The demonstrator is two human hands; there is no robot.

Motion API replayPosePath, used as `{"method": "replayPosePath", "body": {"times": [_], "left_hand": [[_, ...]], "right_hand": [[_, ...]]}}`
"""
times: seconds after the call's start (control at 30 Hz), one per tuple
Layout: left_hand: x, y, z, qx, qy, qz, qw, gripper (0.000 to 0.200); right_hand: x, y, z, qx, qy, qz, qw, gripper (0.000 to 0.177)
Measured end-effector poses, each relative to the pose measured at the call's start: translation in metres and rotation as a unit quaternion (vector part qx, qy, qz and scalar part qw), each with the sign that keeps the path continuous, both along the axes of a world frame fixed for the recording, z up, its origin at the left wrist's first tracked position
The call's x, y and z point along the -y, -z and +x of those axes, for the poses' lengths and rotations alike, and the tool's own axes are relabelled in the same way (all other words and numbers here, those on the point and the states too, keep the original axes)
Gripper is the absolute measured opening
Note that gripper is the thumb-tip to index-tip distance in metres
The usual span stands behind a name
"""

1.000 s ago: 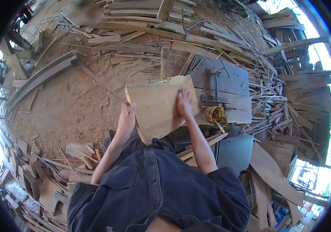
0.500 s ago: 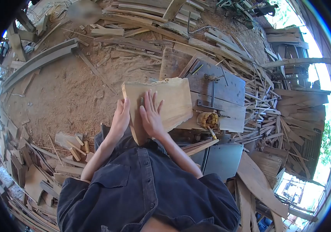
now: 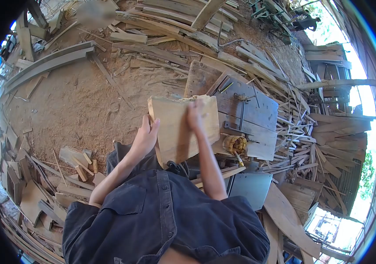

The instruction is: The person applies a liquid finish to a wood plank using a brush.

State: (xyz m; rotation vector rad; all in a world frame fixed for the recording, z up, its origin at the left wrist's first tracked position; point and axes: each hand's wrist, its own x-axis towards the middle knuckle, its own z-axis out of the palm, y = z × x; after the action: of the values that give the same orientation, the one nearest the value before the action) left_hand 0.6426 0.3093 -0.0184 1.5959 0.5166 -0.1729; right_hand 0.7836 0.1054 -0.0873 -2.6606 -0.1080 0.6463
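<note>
Since the earlier frame, my right hand [image 3: 194,113] has swept away from the board's left side, out over the face towards the rough far edge. Wood board [image 3: 179,127] sits in front of my waist, just a little farther right against the bench [image 3: 260,110] than before, though part of that may be the head view shifting. My left hand [image 3: 146,136] still grips the board's left edge, thumb by the face and the other fingers wrapped along the side. Over on the right hand I get motion blur; it looks to be touching the face near the far edge, but I cannot tell whether its fingers are spread or pressed together.

To the right of the board I have the bench, carrying a metal bar [image 3: 242,113], some slim markers [image 3: 226,86] and, near its close edge, a stained yellowish pot [image 3: 230,143] with a brush [image 3: 239,159] leaning out. Nearer me are long slats [image 3: 223,174] and a grey-blue panel [image 3: 251,189]. Off to my left, small wood blocks [image 3: 82,171] lie on the sandy ground [image 3: 78,105], and heaped scraps [image 3: 298,145] fill the area beyond the bench's right side.
</note>
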Motion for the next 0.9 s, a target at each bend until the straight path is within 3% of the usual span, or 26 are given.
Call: {"method": "replayPosePath", "body": {"times": [0.03, 0.07, 0.1, 0.2, 0.27, 0.4, 0.47, 0.5, 0.57, 0.6, 0.67, 0.7, 0.73, 0.8, 0.83, 0.9], "left_hand": [[0.001, -0.007, 0.002, -0.005, 0.002, 0.004, 1.000, 0.045], [0.002, -0.010, 0.001, -0.012, 0.005, 0.008, 1.000, 0.046], [0.002, -0.006, -0.001, -0.013, 0.007, 0.010, 1.000, 0.046], [0.002, 0.008, -0.007, 0.012, -0.007, -0.017, 1.000, 0.044], [0.000, 0.008, -0.013, 0.039, 0.042, -0.051, 0.997, 0.040], [0.000, 0.014, -0.015, -0.007, 0.072, -0.098, 0.993, 0.045], [0.001, 0.003, -0.010, -0.046, 0.075, -0.145, 0.986, 0.044], [0.002, 0.004, -0.008, -0.042, 0.074, -0.145, 0.986, 0.044], [0.001, 0.014, -0.004, -0.068, 0.090, -0.161, 0.980, 0.060], [0.000, 0.022, -0.005, -0.062, 0.088, -0.160, 0.981, 0.060], [-0.001, 0.044, -0.009, 0.028, 0.136, -0.065, 0.988, 0.082], [-0.001, 0.053, -0.007, 0.033, 0.132, -0.066, 0.989, 0.082], [-0.001, 0.061, -0.007, 0.049, 0.136, -0.071, 0.987, 0.089], [-0.002, 0.056, -0.006, 0.051, 0.148, -0.068, 0.985, 0.093], [-0.002, 0.043, -0.007, 0.049, 0.152, -0.067, 0.985, 0.093], [-0.003, 0.022, -0.008, 0.037, 0.126, -0.176, 0.976, 0.090]], "right_hand": [[-0.010, 0.046, -0.022, 0.196, -0.026, 0.192, 0.961, 0.062], [-0.045, -0.010, -0.048, 0.147, -0.035, 0.138, 0.979, 0.065], [-0.067, -0.046, -0.063, 0.115, -0.051, 0.165, 0.978, 0.068], [-0.063, -0.055, -0.072, 0.166, -0.145, 0.192, 0.956, 0.065], [-0.036, -0.029, -0.051, 0.170, -0.154, 0.109, 0.967, 0.065], [0.053, 0.062, 0.026, 0.091, 0.002, 0.036, 0.995, 0.065], [0.087, 0.085, 0.053, 0.059, 0.136, 0.041, 0.988, 0.066], [0.095, 0.104, 0.063, 0.063, 0.134, 0.042, 0.988, 0.066], [0.101, 0.133, 0.081, 0.063, 0.217, 0.026, 0.974, 0.066], [0.088, 0.128, 0.077, 0.064, 0.158, -0.018, 0.985, 0.063], [0.056, 0.113, 0.058, 0.117, -0.061, -0.009, 0.991, 0.063], [0.025, 0.063, 0.018, 0.121, -0.066, -0.009, 0.990, 0.063], [-0.030, 0.007, -0.013, 0.092, 0.029, 0.092, 0.991, 0.063], [-0.063, -0.026, -0.060, 0.160, -0.111, 0.175, 0.965, 0.067], [-0.064, -0.035, -0.066, 0.160, -0.107, 0.176, 0.965, 0.067], [-0.061, -0.049, -0.071, 0.176, -0.232, 0.236, 0.927, 0.068]]}}
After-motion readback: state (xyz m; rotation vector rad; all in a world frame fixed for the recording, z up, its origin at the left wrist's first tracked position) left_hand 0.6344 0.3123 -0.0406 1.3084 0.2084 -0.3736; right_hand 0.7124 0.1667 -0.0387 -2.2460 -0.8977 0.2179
